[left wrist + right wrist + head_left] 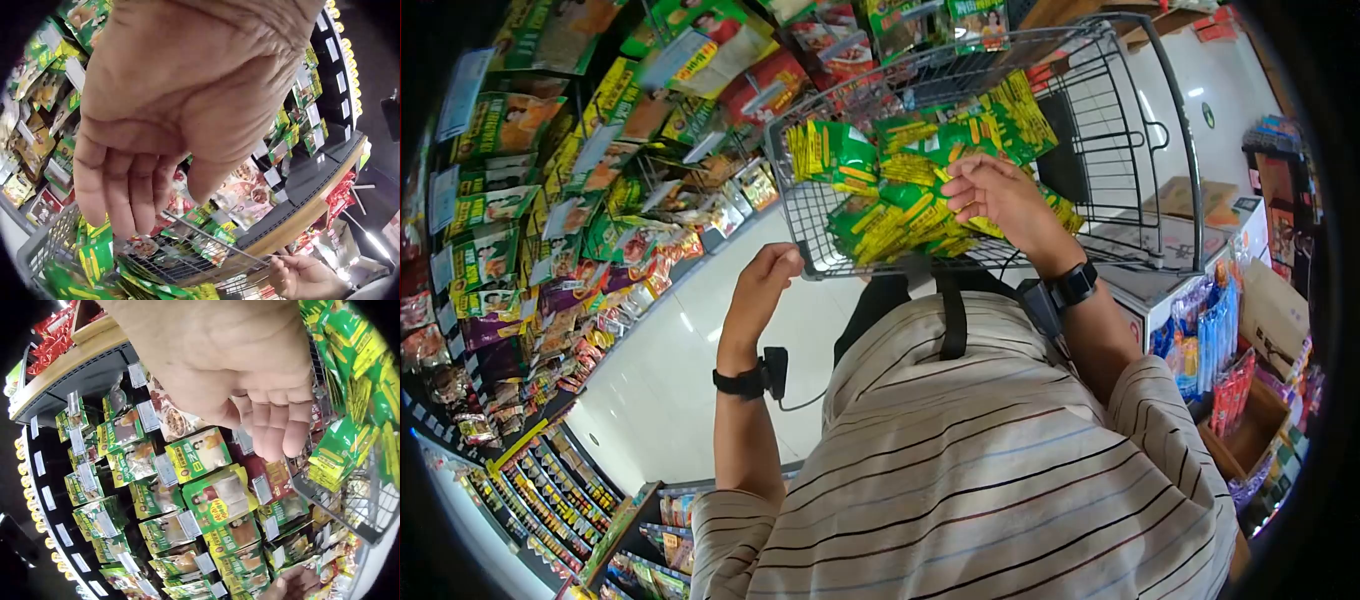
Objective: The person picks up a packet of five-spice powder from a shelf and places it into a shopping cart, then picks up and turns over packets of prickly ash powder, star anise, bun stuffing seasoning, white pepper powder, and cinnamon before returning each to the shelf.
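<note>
A wire shopping cart (1145, 165) stands in front of me with a heap of green and yellow packets (900, 210) inside. Over the heap hovers my right hand (1005, 200), its fingers loosely bent and holding nothing. My left hand (765, 285) is just outside the cart's near left corner, also without anything in its grasp. In the left wrist view the left hand's fingers (128, 187) hang relaxed, with the cart's rim beyond them. The right wrist view shows the right hand's fingers (278, 422) loosely extended, packets in the cart beside them.
Hanging bagged goods with green labels (215, 494) fill a shelf rack to the left, price tags (165, 469) in front. Boxes (1170, 255) and blue bagged goods (1215, 320) stand to the right. Pale tiled floor (660, 345) shows left of my body.
</note>
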Demonstrator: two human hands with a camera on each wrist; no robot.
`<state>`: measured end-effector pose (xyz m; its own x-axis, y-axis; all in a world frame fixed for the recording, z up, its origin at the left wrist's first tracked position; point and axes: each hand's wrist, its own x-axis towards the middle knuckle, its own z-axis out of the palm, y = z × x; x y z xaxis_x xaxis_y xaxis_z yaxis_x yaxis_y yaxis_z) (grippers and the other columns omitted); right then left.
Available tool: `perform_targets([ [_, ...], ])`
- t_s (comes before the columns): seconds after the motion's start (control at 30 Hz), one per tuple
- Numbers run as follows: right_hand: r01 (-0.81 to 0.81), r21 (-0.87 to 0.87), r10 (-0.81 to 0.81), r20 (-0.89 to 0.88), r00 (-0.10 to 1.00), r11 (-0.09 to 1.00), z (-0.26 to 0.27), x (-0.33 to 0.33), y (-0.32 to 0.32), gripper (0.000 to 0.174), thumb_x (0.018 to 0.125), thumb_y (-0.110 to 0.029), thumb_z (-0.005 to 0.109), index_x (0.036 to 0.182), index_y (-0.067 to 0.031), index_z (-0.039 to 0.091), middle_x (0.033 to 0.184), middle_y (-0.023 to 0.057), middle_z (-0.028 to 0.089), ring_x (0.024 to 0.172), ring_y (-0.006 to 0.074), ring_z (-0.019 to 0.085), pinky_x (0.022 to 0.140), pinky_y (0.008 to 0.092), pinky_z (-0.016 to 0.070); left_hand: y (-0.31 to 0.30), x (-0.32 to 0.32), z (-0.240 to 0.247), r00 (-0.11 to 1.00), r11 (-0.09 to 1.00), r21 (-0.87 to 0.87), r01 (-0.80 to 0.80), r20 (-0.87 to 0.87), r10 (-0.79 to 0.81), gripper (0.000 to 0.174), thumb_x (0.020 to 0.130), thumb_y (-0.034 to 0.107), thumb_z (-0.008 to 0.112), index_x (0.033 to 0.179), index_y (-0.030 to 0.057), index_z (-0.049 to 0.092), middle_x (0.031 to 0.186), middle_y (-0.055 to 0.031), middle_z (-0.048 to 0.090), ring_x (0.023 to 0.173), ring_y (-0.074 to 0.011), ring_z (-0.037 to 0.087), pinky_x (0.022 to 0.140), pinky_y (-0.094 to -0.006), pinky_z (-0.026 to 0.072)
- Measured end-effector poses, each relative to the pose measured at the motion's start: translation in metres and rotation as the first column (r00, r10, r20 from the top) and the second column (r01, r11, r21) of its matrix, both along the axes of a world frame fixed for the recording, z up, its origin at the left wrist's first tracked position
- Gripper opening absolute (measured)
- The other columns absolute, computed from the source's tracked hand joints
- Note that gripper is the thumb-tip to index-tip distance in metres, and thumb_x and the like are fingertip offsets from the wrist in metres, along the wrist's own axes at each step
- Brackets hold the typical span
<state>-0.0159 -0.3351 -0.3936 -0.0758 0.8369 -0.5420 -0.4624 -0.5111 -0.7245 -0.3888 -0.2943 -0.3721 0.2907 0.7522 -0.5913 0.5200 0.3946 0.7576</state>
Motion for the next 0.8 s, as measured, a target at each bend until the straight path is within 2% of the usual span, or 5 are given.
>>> perform_targets([
  [0.17,-0.131,-0.111,0.158,0.291,0.943,0.985,-0.022,0.005,-0.009,0.024,0.098,-0.024,0.054,0.109,-0.0035,0.062,0.097,0.0099,0.068,0.081,0.0166,0.066,0.070,0.0312,0.0554,0.001,0.020,-0.060,0.996,0.997,-0.019,0.078,-0.034,-0.079,0.038,0.097,0.035,0.058,0.114,0.0014,0.063,0.093,-0.0062,0.068,0.089,-0.0153,0.063,0.080,-0.0293,0.0488],
  [0.3,-0.286,-0.192,0.342,0.403,0.849,0.939,-0.043,0.008,-0.022,0.023,0.097,-0.024,0.055,0.111,-0.0067,0.061,0.096,0.0060,0.067,0.082,0.0137,0.065,0.069,0.0279,0.0541,0.010,0.037,-0.105,0.877,0.916,0.132,0.379,-0.368,-0.309,0.035,0.097,0.035,0.058,0.110,0.0028,0.063,0.096,-0.0130,0.070,0.090,-0.0268,0.067,0.078,-0.0352,0.0506],
  [0.43,-0.341,-0.165,0.379,0.417,0.827,0.926,-0.062,0.015,-0.038,0.021,0.096,-0.023,0.056,0.105,-0.0046,0.062,0.085,0.0032,0.066,0.076,0.0111,0.065,0.063,0.0266,0.0509,0.015,0.059,-0.131,0.870,0.901,0.091,0.423,-0.320,-0.376,0.034,0.096,0.035,0.058,0.111,0.0051,0.062,0.096,-0.0174,0.069,0.090,-0.0330,0.067,0.079,-0.0386,0.0506],
  [0.6,-0.382,-0.141,0.371,0.673,0.639,0.913,-0.075,0.025,-0.051,0.024,0.093,-0.022,0.057,0.103,-0.0020,0.064,0.082,0.0149,0.068,0.074,0.0275,0.067,0.069,0.0364,0.0516,0.019,0.085,-0.159,0.735,0.788,0.043,0.615,-0.392,-0.553,0.031,0.095,0.032,0.057,0.104,0.0027,0.059,0.096,-0.0239,0.066,0.094,-0.0403,0.063,0.078,-0.0466,0.0482],
  [0.8,-0.379,-0.139,0.368,0.673,0.642,0.915,-0.076,0.034,-0.056,0.023,0.094,-0.020,0.057,0.105,-0.0011,0.063,0.084,0.0137,0.067,0.077,0.0255,0.066,0.072,0.0346,0.0521,0.027,0.099,-0.201,0.586,0.684,-0.042,0.728,-0.479,-0.653,0.043,0.095,0.032,0.053,0.130,0.0079,0.055,0.122,-0.0240,0.060,0.113,-0.0417,0.058,0.094,-0.0504,0.0478],
])
